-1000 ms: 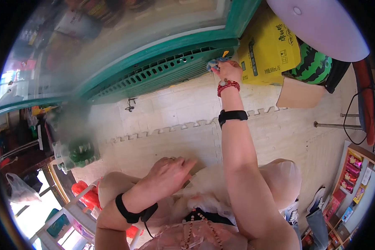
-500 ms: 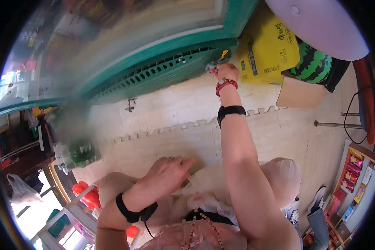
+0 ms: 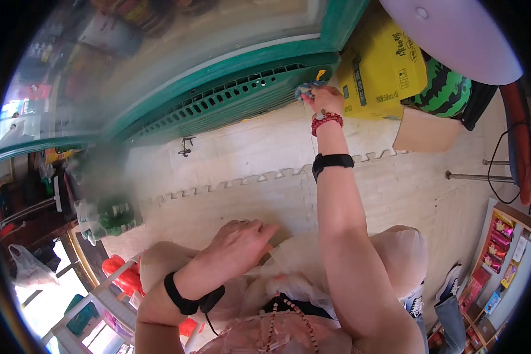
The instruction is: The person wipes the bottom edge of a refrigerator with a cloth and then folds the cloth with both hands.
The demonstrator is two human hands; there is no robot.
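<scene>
My right hand point(image 3: 327, 100) reaches forward with the arm stretched out and grips a small blue-and-white cloth point(image 3: 305, 89). The cloth is pressed against the right end of the green slatted grille point(image 3: 218, 103) at the foot of a green-framed glass-door fridge point(image 3: 159, 53). A red bead bracelet and a black band sit on that wrist. My left hand point(image 3: 239, 242) rests flat on my knee with its fingers together and loosely curled, holding nothing. A black band is on that wrist too.
A yellow cardboard box point(image 3: 383, 65) stands right of the grille, with a watermelon point(image 3: 445, 91) behind it under a pale round tabletop point(image 3: 454, 35). Interlocking beige foam mats point(image 3: 248, 177) cover the floor. Green bottles point(image 3: 109, 218) lie left; a snack rack point(image 3: 498, 253) stands right.
My right hand with the cloth has shifted slightly back and forth along the grille's right end. The left hand has stayed on my knee.
</scene>
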